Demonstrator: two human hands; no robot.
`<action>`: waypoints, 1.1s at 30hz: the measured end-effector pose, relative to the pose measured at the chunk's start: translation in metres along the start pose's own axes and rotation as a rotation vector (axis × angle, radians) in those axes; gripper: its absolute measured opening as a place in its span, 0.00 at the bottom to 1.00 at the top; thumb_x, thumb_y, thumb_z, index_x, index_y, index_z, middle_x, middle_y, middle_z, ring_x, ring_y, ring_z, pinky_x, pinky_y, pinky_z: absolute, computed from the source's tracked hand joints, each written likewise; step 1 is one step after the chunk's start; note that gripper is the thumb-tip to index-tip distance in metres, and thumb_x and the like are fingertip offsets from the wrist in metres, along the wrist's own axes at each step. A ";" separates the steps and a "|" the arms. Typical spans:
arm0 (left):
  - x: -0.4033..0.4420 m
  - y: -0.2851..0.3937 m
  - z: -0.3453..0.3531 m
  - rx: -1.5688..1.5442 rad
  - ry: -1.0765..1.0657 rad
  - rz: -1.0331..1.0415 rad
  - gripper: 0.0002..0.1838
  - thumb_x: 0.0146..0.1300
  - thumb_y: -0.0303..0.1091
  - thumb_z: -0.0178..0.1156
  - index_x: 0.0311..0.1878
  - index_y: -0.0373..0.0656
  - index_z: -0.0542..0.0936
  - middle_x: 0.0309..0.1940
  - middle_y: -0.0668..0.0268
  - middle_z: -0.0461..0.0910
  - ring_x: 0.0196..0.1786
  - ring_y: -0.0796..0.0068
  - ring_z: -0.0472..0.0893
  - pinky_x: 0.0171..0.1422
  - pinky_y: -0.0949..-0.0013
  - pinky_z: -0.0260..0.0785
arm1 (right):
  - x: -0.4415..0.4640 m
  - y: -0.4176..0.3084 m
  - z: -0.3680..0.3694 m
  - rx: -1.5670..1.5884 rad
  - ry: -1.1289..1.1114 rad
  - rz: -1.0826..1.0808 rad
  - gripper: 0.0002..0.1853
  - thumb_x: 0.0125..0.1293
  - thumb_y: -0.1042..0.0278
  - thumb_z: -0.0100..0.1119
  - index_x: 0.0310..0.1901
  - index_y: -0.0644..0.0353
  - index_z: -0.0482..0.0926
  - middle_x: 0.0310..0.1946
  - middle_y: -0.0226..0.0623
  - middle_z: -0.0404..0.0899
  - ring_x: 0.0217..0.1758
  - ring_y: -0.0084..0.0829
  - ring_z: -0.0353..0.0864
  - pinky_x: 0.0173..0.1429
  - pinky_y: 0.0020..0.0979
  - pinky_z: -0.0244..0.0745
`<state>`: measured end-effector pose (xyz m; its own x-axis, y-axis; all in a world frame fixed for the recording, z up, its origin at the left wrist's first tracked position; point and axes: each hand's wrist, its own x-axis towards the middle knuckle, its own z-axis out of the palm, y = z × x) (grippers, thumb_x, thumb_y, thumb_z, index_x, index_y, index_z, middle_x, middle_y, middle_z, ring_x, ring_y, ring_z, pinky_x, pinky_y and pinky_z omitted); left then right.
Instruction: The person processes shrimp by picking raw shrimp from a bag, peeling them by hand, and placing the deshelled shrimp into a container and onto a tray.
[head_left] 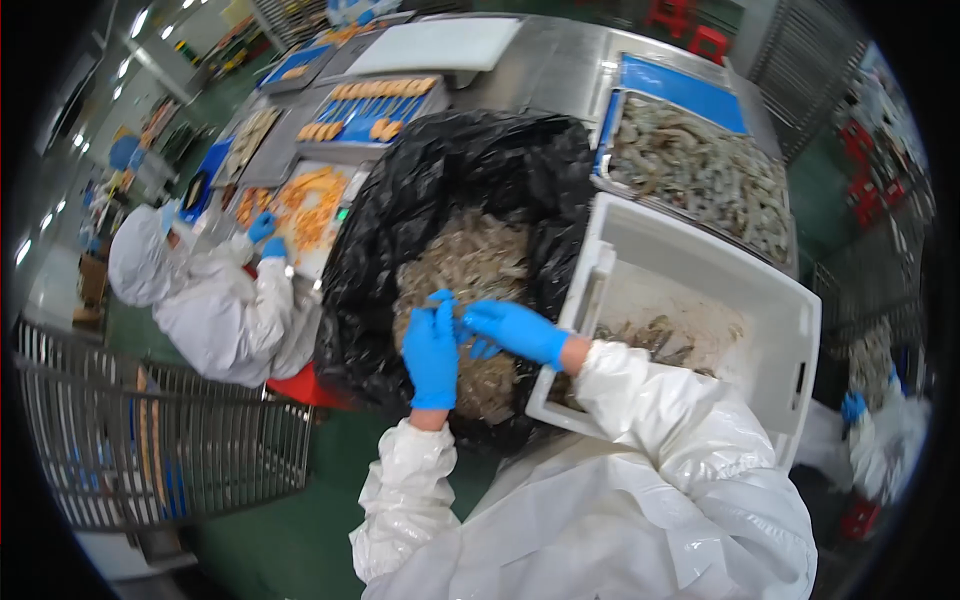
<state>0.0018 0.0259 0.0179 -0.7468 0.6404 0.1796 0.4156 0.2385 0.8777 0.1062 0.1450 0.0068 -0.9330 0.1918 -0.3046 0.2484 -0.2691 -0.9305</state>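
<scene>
Both of my blue-gloved hands meet above a bin lined with a black plastic bag (365,230). Inside the bag lies a heap of greyish-brown shrimp shells and heads (480,250). My left hand (431,355) is closed, its fingertips pinching a small shrimp (459,310). From the right, my right hand (512,332) closes its fingers on the same shrimp, which is mostly hidden by the gloves. Beside my right forearm stands a white plastic tub (700,240) with a few whole shrimp (655,335) at its bottom.
Behind the tub, a metal tray (690,170) is heaped with grey shrimp. Blue trays with orange pieces (375,108) and a white board (435,45) lie on the steel table (560,65). At left, a co-worker (215,290) handles orange pieces. A metal rack (190,430) stands lower left.
</scene>
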 end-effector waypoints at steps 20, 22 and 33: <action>0.008 0.011 0.016 -0.518 -0.115 -0.187 0.12 0.70 0.32 0.51 0.45 0.36 0.81 0.39 0.64 0.81 0.36 0.80 0.76 0.41 0.74 0.69 | -0.015 0.009 0.022 -0.596 0.618 -0.362 0.18 0.67 0.49 0.49 0.29 0.54 0.79 0.22 0.44 0.78 0.26 0.47 0.79 0.31 0.43 0.74; 0.012 0.020 0.007 -0.480 -0.220 -0.272 0.14 0.70 0.35 0.51 0.46 0.36 0.82 0.38 0.65 0.81 0.34 0.80 0.76 0.41 0.74 0.69 | 0.000 0.033 0.018 -0.708 0.664 -0.535 0.12 0.65 0.55 0.54 0.30 0.52 0.79 0.21 0.43 0.77 0.21 0.46 0.77 0.26 0.41 0.72; 0.016 -0.043 -0.002 -1.087 -0.270 -0.576 0.22 0.71 0.43 0.51 0.57 0.33 0.75 0.47 0.63 0.81 0.44 0.77 0.79 0.46 0.74 0.69 | -0.014 0.009 0.004 -0.817 0.520 -0.713 0.13 0.59 0.69 0.58 0.19 0.60 0.69 0.14 0.42 0.68 0.14 0.42 0.68 0.21 0.35 0.64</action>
<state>-0.0287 0.0244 -0.0164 -0.4943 0.8024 -0.3344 -0.6718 -0.1085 0.7327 0.1202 0.1361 0.0030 -0.7574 0.4629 0.4605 -0.0133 0.6942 -0.7197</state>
